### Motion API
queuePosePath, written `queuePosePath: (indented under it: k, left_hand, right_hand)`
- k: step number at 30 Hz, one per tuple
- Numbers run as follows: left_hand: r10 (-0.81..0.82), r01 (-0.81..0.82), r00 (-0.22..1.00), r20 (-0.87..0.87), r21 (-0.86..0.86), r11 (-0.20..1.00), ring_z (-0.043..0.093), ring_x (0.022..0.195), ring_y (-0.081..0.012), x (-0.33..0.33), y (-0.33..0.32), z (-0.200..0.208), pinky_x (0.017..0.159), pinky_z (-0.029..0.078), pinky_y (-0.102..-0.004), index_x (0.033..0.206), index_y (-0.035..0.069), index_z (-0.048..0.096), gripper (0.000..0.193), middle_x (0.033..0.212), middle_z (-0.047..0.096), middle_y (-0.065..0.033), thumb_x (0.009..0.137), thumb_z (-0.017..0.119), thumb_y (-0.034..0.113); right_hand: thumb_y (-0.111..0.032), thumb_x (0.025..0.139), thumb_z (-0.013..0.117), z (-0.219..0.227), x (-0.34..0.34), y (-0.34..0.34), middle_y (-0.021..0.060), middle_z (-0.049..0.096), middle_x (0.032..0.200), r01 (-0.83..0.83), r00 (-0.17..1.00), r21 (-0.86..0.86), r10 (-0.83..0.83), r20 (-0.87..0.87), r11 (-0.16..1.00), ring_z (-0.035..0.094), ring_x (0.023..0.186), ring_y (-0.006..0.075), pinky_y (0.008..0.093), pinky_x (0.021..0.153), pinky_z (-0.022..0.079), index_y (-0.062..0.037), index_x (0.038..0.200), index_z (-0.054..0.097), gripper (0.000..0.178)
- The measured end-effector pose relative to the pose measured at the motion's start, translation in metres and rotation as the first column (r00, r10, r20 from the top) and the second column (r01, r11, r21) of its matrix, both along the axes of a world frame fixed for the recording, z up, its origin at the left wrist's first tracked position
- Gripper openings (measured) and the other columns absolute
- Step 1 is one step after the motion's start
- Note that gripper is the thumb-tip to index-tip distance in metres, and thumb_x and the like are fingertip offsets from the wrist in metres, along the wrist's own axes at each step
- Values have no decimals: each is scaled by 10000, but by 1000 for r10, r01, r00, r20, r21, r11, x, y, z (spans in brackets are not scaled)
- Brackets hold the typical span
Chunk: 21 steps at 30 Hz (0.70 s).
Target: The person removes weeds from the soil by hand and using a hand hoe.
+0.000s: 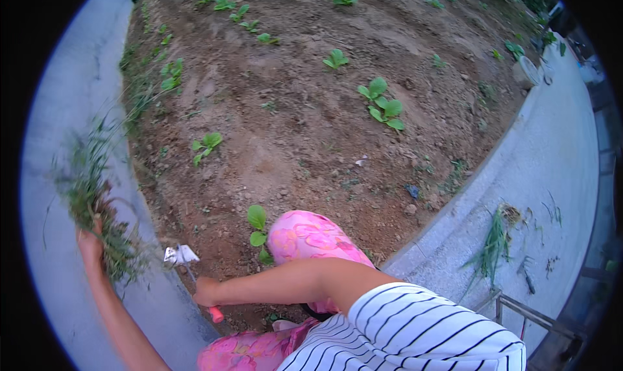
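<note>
From the head view, the soil bed point(305, 131) fills the middle of the picture, brown and crumbly, edged on two sides by a pale concrete kerb point(65, 105).

The left hand point(89, 244) is raised over the kerb at the left edge of the bed, fingers pressed together around a bunch of pulled weeds point(91, 189); the grassy stems and roots stick up and out from the fist, clear of the soil.

The right hand point(206, 293) is at the near left corner of the bed, fingers wrapped around the handle of a small hand hoe point(188, 264). The red end of the handle pokes out below the fist, and the pale metal blade lies at the bed's edge, just beside the kerb; whether it touches the soil I cannot tell.

Just right of the hoe, a knee in pink flowered trousers point(305, 238) rests over the bed's near edge, with a small green seedling point(258, 228) beside it. More leafy seedlings point(383, 105) stand apart in the middle and far part of the bed.

On the concrete right of the bed lies a heap of cut green stalks point(493, 241). A striped shirt point(415, 332) shows at the lower edge.
</note>
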<state>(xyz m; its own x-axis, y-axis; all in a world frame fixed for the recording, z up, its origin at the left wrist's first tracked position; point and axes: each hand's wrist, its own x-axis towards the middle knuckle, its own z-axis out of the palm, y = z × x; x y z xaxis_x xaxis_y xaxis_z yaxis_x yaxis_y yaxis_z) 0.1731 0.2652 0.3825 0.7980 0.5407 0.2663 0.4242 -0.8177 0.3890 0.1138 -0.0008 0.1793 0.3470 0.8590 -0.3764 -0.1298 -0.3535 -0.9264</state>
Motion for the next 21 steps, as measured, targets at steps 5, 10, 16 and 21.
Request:
queuePosePath:
  k: [5,10,16,21]
  left_hand:
    - [-181,171,983,34,193,966,604,872,-327,95,-100,25,771,460,-382,1078,3,527,385,958,633,-191,751,654,161]
    - [128,-110,990,-67,220,969,585,907,-391,44,-66,16,783,462,-419,1149,94,507,498,978,626,-198,694,679,202]
    - [574,-522,777,-260,244,817,567,965,-394,-101,-48,-37,828,447,-451,1160,111,489,497,1012,614,-204,683,619,156]
    - [735,-736,531,-421,201,647,537,1043,-373,-227,-49,-88,893,428,-427,1235,74,446,611,1107,570,-228,652,619,130]
  right_hand:
    - [-154,758,556,34,51,-46,125,619,628,-65,942,17,67,-329,998,605,496,216,360,461,491,43,694,585,209]
    - [-212,793,553,37,47,-29,84,570,620,35,717,7,-20,-697,999,540,473,194,312,373,408,-22,679,563,222]
    - [-240,846,521,68,60,-46,38,546,669,12,562,-128,-113,-819,992,552,568,160,295,481,480,-66,761,535,194]
    - [-206,873,528,77,52,-62,48,547,739,-57,406,-108,-76,-911,992,560,664,158,329,618,514,-37,856,508,170]
